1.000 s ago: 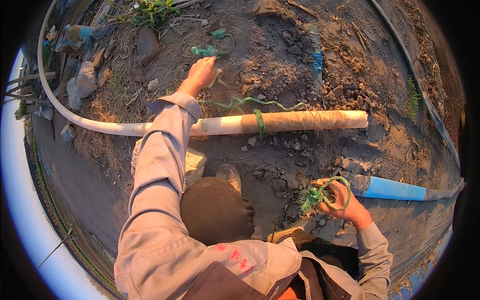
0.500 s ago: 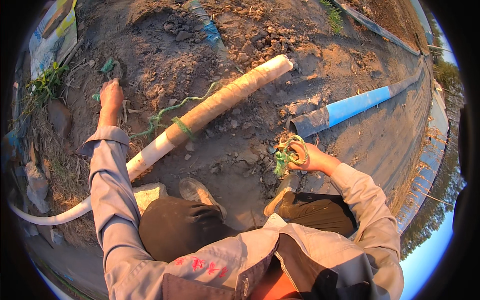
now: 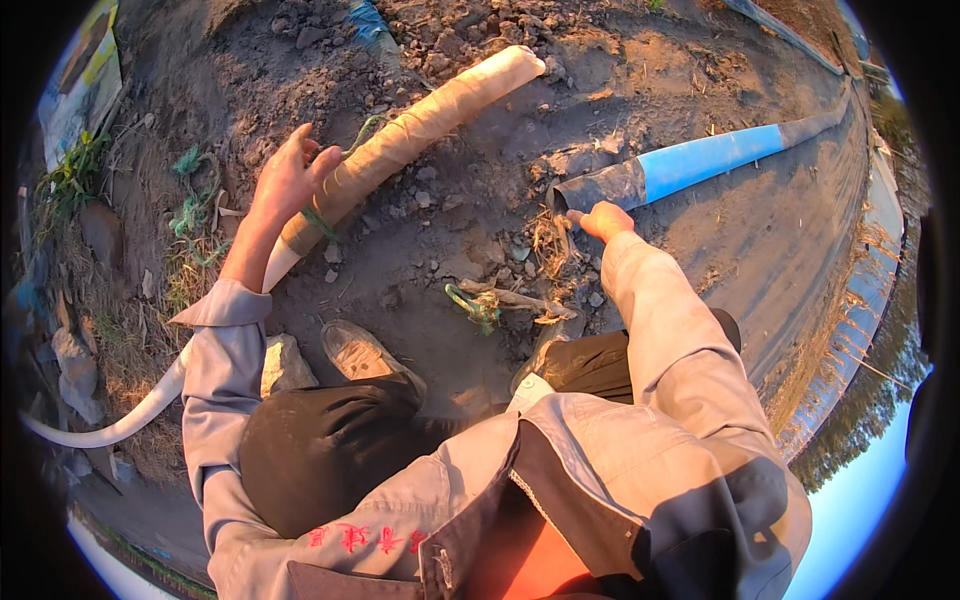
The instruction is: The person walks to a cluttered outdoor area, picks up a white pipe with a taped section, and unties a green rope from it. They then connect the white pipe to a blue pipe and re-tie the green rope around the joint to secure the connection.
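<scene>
left hand (image 3: 290, 180) spread wide beside one wrapped pipe (image 3: 415, 138), right hand (image 3: 604, 221) at one blue-black hose (image 3: 708, 161), its grip unclear

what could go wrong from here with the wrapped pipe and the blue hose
Dry straw by the open mouth of the blue hose, near the right hand, might get inside. The loose green rope in front of the shoes could snag one. The wrapped pipe is round and might roll if the left hand bumps it.
</scene>
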Action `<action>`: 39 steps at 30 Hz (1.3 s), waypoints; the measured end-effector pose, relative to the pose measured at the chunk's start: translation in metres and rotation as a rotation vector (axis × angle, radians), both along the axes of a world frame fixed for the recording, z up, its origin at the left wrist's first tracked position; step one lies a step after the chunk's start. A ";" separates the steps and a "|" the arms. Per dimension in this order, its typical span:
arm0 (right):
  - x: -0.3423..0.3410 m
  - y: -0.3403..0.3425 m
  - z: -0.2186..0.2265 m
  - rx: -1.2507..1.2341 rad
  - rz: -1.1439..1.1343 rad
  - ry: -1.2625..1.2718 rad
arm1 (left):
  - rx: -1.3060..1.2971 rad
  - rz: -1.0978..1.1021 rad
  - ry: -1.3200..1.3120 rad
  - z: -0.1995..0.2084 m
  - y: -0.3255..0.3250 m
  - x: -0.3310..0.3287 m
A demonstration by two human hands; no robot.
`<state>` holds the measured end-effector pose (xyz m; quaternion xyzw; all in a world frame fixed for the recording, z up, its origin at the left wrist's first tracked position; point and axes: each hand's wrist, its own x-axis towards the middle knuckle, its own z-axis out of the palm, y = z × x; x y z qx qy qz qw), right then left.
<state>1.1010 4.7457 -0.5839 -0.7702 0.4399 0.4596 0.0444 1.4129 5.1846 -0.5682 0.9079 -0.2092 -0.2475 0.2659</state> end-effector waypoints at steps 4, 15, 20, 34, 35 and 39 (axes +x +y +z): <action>-0.017 0.011 -0.006 0.021 0.199 -0.123 | 0.158 -0.366 -0.204 0.002 -0.066 -0.041; 0.096 -0.014 0.027 -0.177 0.219 -0.912 | 0.154 -0.305 -0.199 -0.007 -0.079 -0.046; 0.166 -0.029 0.000 -0.153 0.118 -0.940 | 0.158 -0.314 -0.181 -0.005 -0.077 -0.046; 0.219 -0.012 0.013 -0.027 0.357 -0.763 | 0.143 -0.289 -0.225 -0.011 -0.076 -0.052; 0.221 -0.011 0.014 -0.010 0.385 -0.769 | 0.143 -0.288 -0.220 -0.011 -0.076 -0.052; 0.227 -0.013 0.015 -0.011 0.449 -0.807 | 0.141 -0.304 -0.212 -0.012 -0.076 -0.052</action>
